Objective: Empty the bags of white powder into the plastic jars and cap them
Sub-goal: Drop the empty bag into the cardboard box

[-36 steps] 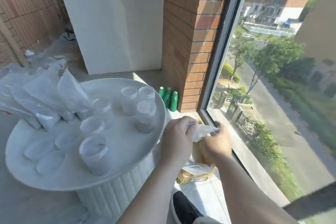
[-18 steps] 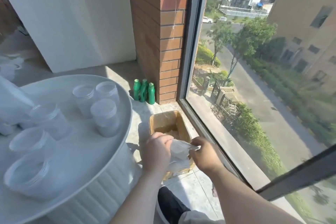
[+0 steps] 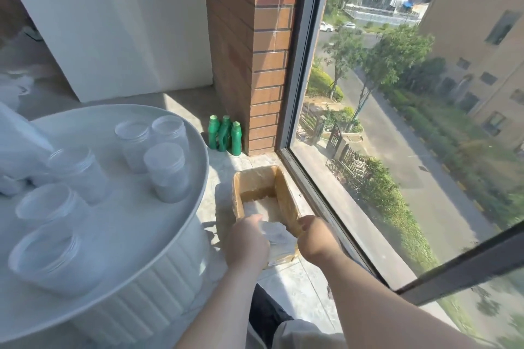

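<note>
Fingers (image 3: 254,220) of left hand (image 3: 246,242) and right hand (image 3: 315,236) tight around crumpled bag (image 3: 277,236) (long axis crosswise) above box (image 3: 285,198)

table (image 3: 136,224) left | jars (image 3: 167,171) on it, bags (image 3: 19,144) at its left edge | cardboard box (image 3: 286,195) on floor between table and window (image 3: 397,122) | bottles (image 3: 224,136) behind box, at brick pillar (image 3: 255,65) foot | crumpled bag (image 3: 276,235) over box's near end

Brick pillar (image 3: 249,51), sunlit window (image 3: 397,122), white wall (image 3: 113,22).
</note>
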The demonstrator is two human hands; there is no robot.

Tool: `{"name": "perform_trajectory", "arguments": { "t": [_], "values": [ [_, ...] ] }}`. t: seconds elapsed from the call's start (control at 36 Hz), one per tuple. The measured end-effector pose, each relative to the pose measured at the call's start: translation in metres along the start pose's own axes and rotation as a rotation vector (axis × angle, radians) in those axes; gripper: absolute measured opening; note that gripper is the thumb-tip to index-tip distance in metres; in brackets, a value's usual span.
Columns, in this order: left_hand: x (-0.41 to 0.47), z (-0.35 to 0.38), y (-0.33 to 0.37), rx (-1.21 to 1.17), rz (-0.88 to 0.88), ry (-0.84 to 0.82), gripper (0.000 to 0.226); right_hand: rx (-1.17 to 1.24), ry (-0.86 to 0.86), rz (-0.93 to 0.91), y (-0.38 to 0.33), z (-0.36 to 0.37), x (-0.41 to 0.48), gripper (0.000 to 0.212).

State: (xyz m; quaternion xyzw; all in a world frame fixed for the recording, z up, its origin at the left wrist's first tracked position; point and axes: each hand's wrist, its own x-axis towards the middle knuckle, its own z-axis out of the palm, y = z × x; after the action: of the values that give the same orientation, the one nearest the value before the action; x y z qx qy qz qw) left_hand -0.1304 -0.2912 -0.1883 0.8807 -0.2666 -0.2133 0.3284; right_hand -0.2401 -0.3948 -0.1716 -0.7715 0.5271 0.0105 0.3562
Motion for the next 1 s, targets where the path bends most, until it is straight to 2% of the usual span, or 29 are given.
{"name": "perform_trajectory", "arguments": {
  "t": [0.11, 0.25, 0.33, 0.47, 0.58, 0.64, 0.72, 0.81, 0.92, 1.0],
  "values": [
    [-0.011, -0.023, 0.015, -0.046, 0.006, 0.064, 0.056, 0.050, 0.071, -0.057, -0.022, -0.010, -0.005, 0.040],
    [-0.036, -0.071, 0.041, -0.050, 0.167, 0.141, 0.050, 0.140, 0.209, -0.163, -0.068, -0.031, -0.034, 0.023],
    [-0.051, -0.097, 0.061, -0.109, 0.287, 0.187, 0.040, 0.299, 0.252, -0.200, -0.096, -0.046, -0.051, 0.026],
    [-0.079, -0.157, 0.063, -0.203, 0.486, 0.361, 0.027, 0.439, 0.288, -0.326, -0.146, -0.060, -0.096, 0.022],
    [-0.100, -0.206, 0.040, -0.268, 0.528, 0.555, 0.016, 0.521, 0.245, -0.441, -0.169, -0.051, -0.124, 0.019],
    [-0.106, -0.233, 0.023, -0.314, 0.470, 0.654, 0.012, 0.530, 0.134, -0.440, -0.183, -0.040, -0.140, 0.020],
    [-0.110, -0.271, -0.011, -0.357, 0.316, 0.763, 0.011, 0.419, -0.046, -0.497, -0.207, -0.020, -0.162, 0.026],
    [-0.110, -0.300, -0.055, -0.207, 0.111, 0.832, 0.009, 0.330, -0.203, -0.534, -0.226, 0.005, -0.177, 0.032],
    [-0.105, -0.320, -0.108, 0.067, -0.192, 0.624, 0.020, 0.289, -0.350, -0.513, -0.236, 0.045, -0.179, 0.056],
    [-0.101, -0.323, -0.134, 0.266, -0.274, 0.476, 0.033, 0.326, -0.448, -0.492, -0.235, 0.072, -0.179, 0.069]
  ]
}}
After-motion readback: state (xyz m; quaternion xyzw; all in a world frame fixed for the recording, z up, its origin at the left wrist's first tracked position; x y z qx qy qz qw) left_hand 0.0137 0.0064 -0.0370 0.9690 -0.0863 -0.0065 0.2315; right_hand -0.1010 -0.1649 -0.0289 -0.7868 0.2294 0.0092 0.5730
